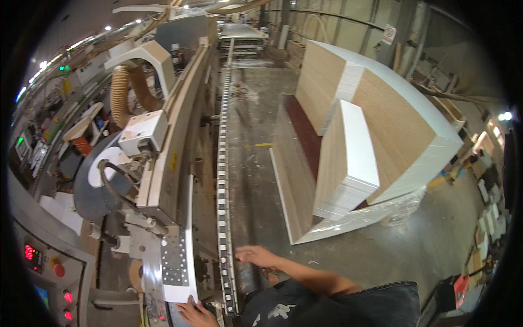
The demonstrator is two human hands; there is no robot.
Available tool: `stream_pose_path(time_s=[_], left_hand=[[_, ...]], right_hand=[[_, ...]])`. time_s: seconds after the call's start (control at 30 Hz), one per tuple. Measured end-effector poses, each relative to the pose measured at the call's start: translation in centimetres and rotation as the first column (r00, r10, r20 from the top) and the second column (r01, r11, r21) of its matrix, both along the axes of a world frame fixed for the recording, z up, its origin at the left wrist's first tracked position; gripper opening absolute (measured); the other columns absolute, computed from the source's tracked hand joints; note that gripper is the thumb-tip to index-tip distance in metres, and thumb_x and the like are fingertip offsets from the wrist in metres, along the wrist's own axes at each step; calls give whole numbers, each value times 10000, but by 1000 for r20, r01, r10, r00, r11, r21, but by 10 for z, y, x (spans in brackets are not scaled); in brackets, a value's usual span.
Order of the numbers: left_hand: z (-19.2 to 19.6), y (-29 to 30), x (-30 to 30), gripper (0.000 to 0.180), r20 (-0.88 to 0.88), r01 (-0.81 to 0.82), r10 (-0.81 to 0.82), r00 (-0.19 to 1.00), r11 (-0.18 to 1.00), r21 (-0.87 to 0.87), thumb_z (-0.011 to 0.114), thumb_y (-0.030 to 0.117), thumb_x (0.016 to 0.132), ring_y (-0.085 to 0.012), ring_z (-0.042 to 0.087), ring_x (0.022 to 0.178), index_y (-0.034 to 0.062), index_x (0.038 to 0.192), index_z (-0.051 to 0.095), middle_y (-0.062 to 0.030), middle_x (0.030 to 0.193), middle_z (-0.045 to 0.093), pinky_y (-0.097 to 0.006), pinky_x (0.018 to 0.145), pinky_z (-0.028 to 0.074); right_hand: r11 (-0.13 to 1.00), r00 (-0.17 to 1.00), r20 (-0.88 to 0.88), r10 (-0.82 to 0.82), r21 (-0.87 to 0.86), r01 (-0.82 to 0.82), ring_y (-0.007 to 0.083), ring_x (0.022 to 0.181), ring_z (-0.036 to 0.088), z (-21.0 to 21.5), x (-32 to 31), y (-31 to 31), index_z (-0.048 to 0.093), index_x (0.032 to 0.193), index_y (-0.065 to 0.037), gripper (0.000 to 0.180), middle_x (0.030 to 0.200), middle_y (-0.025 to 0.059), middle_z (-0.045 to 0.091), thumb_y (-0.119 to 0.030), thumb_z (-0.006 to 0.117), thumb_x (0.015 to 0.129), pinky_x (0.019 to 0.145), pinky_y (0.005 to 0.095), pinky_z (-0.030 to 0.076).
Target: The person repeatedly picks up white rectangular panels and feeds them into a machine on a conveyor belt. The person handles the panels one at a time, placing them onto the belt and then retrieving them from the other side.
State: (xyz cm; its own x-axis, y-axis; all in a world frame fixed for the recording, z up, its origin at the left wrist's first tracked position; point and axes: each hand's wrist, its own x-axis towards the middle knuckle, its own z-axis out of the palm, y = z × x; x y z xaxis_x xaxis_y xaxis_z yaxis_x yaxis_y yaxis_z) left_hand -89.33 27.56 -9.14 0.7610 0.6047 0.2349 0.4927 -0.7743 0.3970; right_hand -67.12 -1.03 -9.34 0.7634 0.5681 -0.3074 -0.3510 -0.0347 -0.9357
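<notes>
A narrow white panel (178, 294) lies on the edge banding machine's bed, beside a plate with rows of white dots (174, 256). My left hand (197, 315) rests at the panel's near end, fingers spread and fingertips at its edge; its wrist is cut off by the lower rim. My right hand (255, 255) is stretched out flat beside the roller rail (222, 163), fingers extended, with nothing in it. Whether it touches the rail I cannot tell.
Left of the bed are a ribbed hose (120, 95), a dark reel (90, 191) and a control panel with a red button (56, 267). On the right, stacked wood-grain and white boards (348, 163) stand on the concrete floor (348, 267).
</notes>
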Motion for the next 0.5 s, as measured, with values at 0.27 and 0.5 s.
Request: stream_pose_path(time_s=[0.27, 0.5], left_hand=[[16, -38, 78, 574, -29, 183, -189, 982, 973, -144, 571, 398, 1099, -548, 321, 1528, -7, 1505, 547, -392, 1610, 389, -620, 1264, 232], [113, -227, 109, 681, 295, 720, -661, 690, 586, -371, 753, 245, 947, -523, 320, 1534, -44, 1506, 492, -361, 1638, 355, -560, 1269, 254]], right_hand=[[939, 978, -196, -66, -344, -6, 199, 1124, 708, -16, -153, -108, 563, 1482, 33, 583, 1320, 161, 731, -350, 686, 1061, 958, 361, 559], [969, 987, 27, -159, -186, 161, 177, 1081, 688, -30, -134, -143, 577, 1462, 42, 572, 1242, 136, 743, -354, 680, 1063, 939, 350, 549]])
